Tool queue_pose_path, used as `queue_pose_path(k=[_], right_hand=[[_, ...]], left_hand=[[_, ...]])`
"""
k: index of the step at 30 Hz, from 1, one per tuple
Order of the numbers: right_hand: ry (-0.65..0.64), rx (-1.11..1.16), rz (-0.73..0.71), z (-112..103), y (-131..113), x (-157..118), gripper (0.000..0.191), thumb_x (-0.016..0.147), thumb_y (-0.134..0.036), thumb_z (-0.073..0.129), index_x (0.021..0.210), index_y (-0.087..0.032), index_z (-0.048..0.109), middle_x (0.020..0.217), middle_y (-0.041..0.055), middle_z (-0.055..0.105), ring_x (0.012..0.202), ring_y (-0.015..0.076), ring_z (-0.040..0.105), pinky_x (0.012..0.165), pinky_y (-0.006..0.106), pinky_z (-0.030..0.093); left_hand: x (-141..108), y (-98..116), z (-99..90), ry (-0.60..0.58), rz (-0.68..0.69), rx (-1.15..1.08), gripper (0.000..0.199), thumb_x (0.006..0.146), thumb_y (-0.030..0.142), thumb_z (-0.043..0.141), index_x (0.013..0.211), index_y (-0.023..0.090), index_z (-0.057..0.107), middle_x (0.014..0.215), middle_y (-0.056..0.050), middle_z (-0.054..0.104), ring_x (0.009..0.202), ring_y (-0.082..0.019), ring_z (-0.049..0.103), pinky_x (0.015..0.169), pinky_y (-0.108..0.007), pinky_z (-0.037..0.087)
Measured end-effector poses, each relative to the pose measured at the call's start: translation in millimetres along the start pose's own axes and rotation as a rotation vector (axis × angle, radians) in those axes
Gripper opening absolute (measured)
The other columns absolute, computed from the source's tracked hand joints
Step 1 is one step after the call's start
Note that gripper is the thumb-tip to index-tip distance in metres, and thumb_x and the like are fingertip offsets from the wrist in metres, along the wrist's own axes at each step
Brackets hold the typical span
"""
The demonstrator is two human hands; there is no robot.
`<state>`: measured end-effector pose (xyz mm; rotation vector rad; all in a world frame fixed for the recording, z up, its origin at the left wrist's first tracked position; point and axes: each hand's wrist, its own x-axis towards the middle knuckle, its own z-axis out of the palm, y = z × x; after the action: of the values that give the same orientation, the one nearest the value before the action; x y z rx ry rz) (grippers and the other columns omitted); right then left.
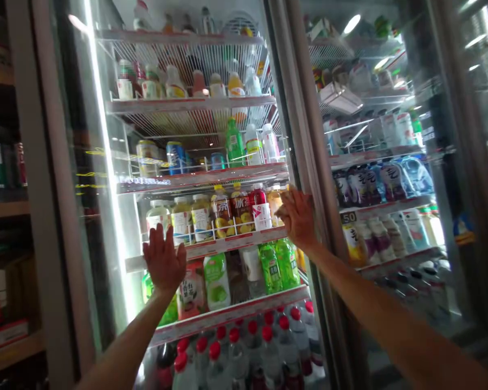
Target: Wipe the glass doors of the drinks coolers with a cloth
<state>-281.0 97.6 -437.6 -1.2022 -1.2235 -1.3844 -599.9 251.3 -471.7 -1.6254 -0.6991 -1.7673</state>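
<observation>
Both arms are stretched out toward a lit drinks cooler (309,135). My left hand (165,260) is open, its fingers pointing up, in front of the fourth shelf edge and an orange-red drink pack (192,292). My right hand (297,219) is also open, beside the door's metal frame (305,130) and partly over a bottle with amber drink (275,203). Whether either palm touches the glass, I cannot tell. Between the hands stand dark tea bottles with yellow caps (220,211) and a red-drink bottle (261,208). Neither hand holds anything visible.
Green bottles (271,268) stand on the shelf below, above several clear bottles with red caps (238,352). Higher shelves hold cans (174,157) and a green bottle (235,143). A second cooler section (382,184) is at right; side shelves (8,208) are at left.
</observation>
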Motion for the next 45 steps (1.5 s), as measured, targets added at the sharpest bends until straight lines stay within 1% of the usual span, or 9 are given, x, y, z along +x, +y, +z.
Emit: queue_pose_path(k=[3, 8, 10, 18, 25, 33, 38, 41, 45], right_hand=[[0.010, 0.028, 0.003, -0.5, -0.8, -17.1, 0.061, 0.086, -0.017, 0.041, 0.142, -0.030, 0.021, 0.152, 0.0004, 0.012, 0.139, 0.0262, 0.016, 0.110, 0.056, 0.026], [-0.171, 0.039, -0.123, -22.0, -4.7, -146.9, 0.066, 0.084, -0.014, 0.043, 0.143, -0.031, 0.019, 0.152, 0.0017, 0.014, 0.138, 0.0272, 0.020, 0.106, 0.054, 0.034], [-0.210, 0.028, -0.139, -24.8, -3.3, -162.7, 0.066, 0.084, -0.015, 0.044, 0.143, -0.030, 0.019, 0.152, 0.0023, 0.014, 0.138, 0.0279, 0.020, 0.105, 0.054, 0.036], [0.008, 0.030, 0.028, 6.2, -23.0, -27.4, 0.063, 0.085, -0.016, 0.041, 0.143, -0.030, 0.019, 0.152, 0.0013, 0.012, 0.139, 0.0280, 0.015, 0.109, 0.056, 0.026], [-0.287, 0.127, -0.414, -0.4, -69.0, -124.5, 0.059, 0.081, -0.011, 0.043, 0.137, -0.026, 0.035, 0.146, 0.0018, 0.033, 0.138, 0.0233, 0.019, 0.111, 0.049, 0.024], [-0.090, 0.049, 0.015, 20.5, -85.3, -26.2, 0.053, 0.084, -0.019, 0.042, 0.136, -0.023, 0.038, 0.150, 0.0062, 0.023, 0.139, 0.0278, 0.013, 0.109, 0.053, 0.021], [-0.312, 0.166, -0.481, 22.6, -132.7, -79.4, 0.049, 0.084, -0.023, 0.046, 0.133, -0.025, 0.040, 0.148, 0.0014, 0.028, 0.139, 0.0230, 0.012, 0.112, 0.047, 0.020], [-0.336, 0.191, -0.650, 22.3, -126.6, -85.5, 0.046, 0.086, -0.024, 0.046, 0.131, -0.028, 0.042, 0.148, -0.0021, 0.028, 0.139, 0.0200, 0.015, 0.113, 0.046, 0.018], [-0.142, 0.156, -0.239, 30.1, -98.0, -23.0, 0.057, 0.083, -0.021, 0.047, 0.138, -0.029, 0.032, 0.148, 0.0022, 0.027, 0.139, 0.0262, 0.014, 0.111, 0.055, 0.016]], left_hand=[[-0.2, 0.5, -0.8, -0.021, -0.015, -0.022, 0.054, 0.088, 0.034, 0.039, 0.139, 0.019, 0.029, 0.147, -0.011, 0.027, 0.138, -0.023, 0.018, 0.110, -0.046, 0.014], [-1.4, 1.4, -1.0, -0.007, 0.012, -0.013, 0.054, 0.088, 0.033, 0.038, 0.139, 0.019, 0.029, 0.147, -0.011, 0.026, 0.138, -0.023, 0.017, 0.111, -0.045, 0.013], [-1.8, 1.3, -0.6, -0.001, 0.019, -0.011, 0.054, 0.088, 0.033, 0.038, 0.139, 0.018, 0.029, 0.147, -0.012, 0.026, 0.138, -0.023, 0.016, 0.111, -0.045, 0.013], [-1.4, -0.4, -0.4, -0.026, -0.004, -0.044, 0.054, 0.088, 0.034, 0.037, 0.139, 0.017, 0.030, 0.147, -0.012, 0.026, 0.138, -0.023, 0.016, 0.111, -0.045, 0.011], [-6.6, 0.6, -3.1, -0.019, 0.033, -0.009, 0.054, 0.088, 0.032, 0.037, 0.140, 0.019, 0.027, 0.147, -0.012, 0.026, 0.138, -0.023, 0.017, 0.110, -0.046, 0.014], [-8.5, 0.1, -4.2, -0.030, 0.034, -0.006, 0.053, 0.089, 0.032, 0.037, 0.139, 0.017, 0.029, 0.146, -0.013, 0.026, 0.138, -0.024, 0.016, 0.110, -0.047, 0.015], [-17.8, -0.3, -7.6, -0.054, 0.053, 0.008, 0.054, 0.088, 0.029, 0.037, 0.140, 0.018, 0.026, 0.147, -0.013, 0.026, 0.138, -0.024, 0.015, 0.110, -0.047, 0.016], [-22.6, -1.4, -7.4, -0.055, 0.049, 0.009, 0.054, 0.088, 0.029, 0.037, 0.140, 0.019, 0.027, 0.147, -0.012, 0.026, 0.138, -0.024, 0.017, 0.110, -0.046, 0.016], [-23.8, -2.0, -6.6, -0.064, 0.036, 0.005, 0.054, 0.088, 0.031, 0.038, 0.139, 0.019, 0.029, 0.147, -0.011, 0.027, 0.138, -0.023, 0.017, 0.111, -0.046, 0.015]])
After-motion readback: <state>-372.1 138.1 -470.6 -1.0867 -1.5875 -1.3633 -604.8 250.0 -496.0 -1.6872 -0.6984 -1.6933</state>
